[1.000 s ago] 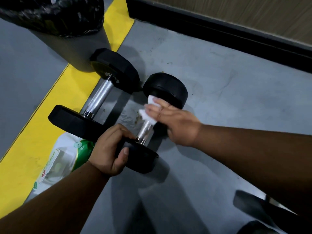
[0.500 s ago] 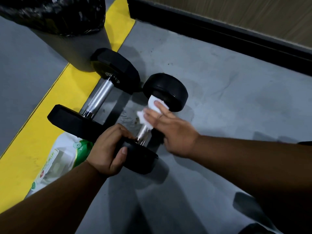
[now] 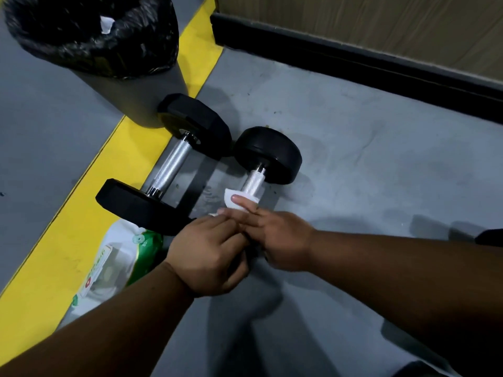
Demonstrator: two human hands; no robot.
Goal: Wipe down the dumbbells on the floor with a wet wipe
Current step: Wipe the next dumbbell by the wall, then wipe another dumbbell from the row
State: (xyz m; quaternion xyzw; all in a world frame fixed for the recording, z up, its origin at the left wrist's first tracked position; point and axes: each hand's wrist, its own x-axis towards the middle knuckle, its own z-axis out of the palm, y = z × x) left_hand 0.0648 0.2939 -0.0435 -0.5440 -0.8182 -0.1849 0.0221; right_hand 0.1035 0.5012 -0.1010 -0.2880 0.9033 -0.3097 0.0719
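Surface: a grey floor (image 3: pixel 367 164) with a yellow stripe (image 3: pixel 89 202) running diagonally across its left part. A black skirting board (image 3: pixel 353 58) borders the floor at the top, with a wood-toned wall panel (image 3: pixel 381 20) above it.

Landmark: the round dumbbell (image 3: pixel 268 155), lying on the grey floor near the centre of the view. Its far black head and the upper part of its bright knurled handle are visible; its near head is hidden under the hands.

Positions relative to the round dumbbell:
- The hex dumbbell (image 3: pixel 166 170) lies just to its left, roughly parallel, with its near head over the stripe edge.
- A grey bin (image 3: pixel 152 85) lined with a black bag (image 3: pixel 89 34) stands beyond and to the left, touching or just beside the far head of the hex dumbbell.
- A white-and-green wipes packet (image 3: pixel 119 257) lies to the lower left, partly under the left forearm.

Hands:
- The wet wipe (image 3: pixel 239 201) is wrapped over the lower part of the round dumbbell's handle.
- The right hand (image 3: pixel 283 240) presses the wipe against the handle with its fingers (image 3: pixel 245 202) laid over it, curled round handle and wipe.
- The left hand (image 3: pixel 209 254) sits at the near end of the same dumbbell, touching the right hand, fingers curled. Whether it grips the dumbbell head or the wipe cannot be determined.
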